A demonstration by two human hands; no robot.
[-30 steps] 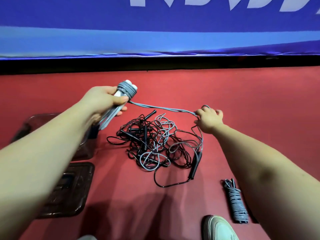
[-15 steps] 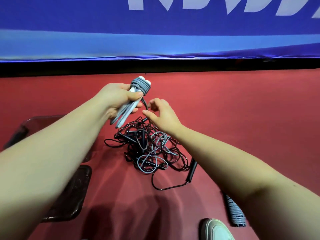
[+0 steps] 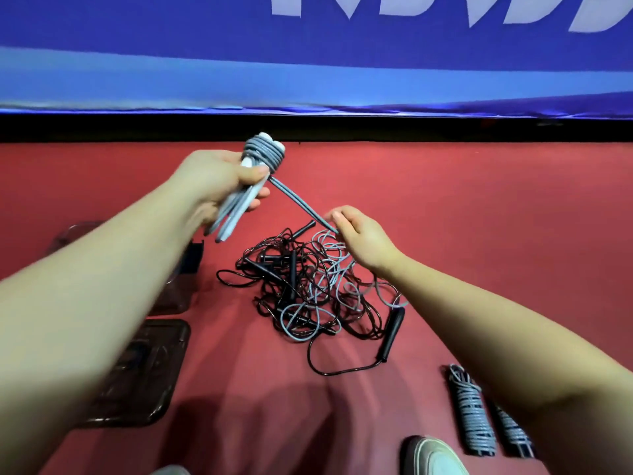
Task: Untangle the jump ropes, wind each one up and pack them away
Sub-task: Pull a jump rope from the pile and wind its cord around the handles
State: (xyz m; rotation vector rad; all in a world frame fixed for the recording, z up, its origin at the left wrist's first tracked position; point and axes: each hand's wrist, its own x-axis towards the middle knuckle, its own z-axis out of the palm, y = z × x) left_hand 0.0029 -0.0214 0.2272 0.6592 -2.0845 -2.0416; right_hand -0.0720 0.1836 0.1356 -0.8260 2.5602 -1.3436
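Observation:
My left hand [image 3: 219,181] grips the two pale handles of a grey jump rope [image 3: 265,154], with several turns of cord wound round their upper ends. A doubled length of that grey cord [image 3: 298,205] runs taut down to my right hand [image 3: 359,234], which pinches it above the pile. On the red floor below lies a tangle of black and grey ropes [image 3: 308,289], with one black handle [image 3: 392,332] sticking out at its right. Two wound grey ropes [image 3: 471,411] lie at the lower right.
A dark see-through container [image 3: 178,279] stands under my left forearm, its lid [image 3: 150,368] flat on the floor in front. A blue banner [image 3: 308,63] runs along the back edge of the red floor. A shoe tip [image 3: 433,454] shows at the bottom.
My right hand went from the far right to the handles, then drew back down and right with the cord pulled taut. More turns now sit on the handles.

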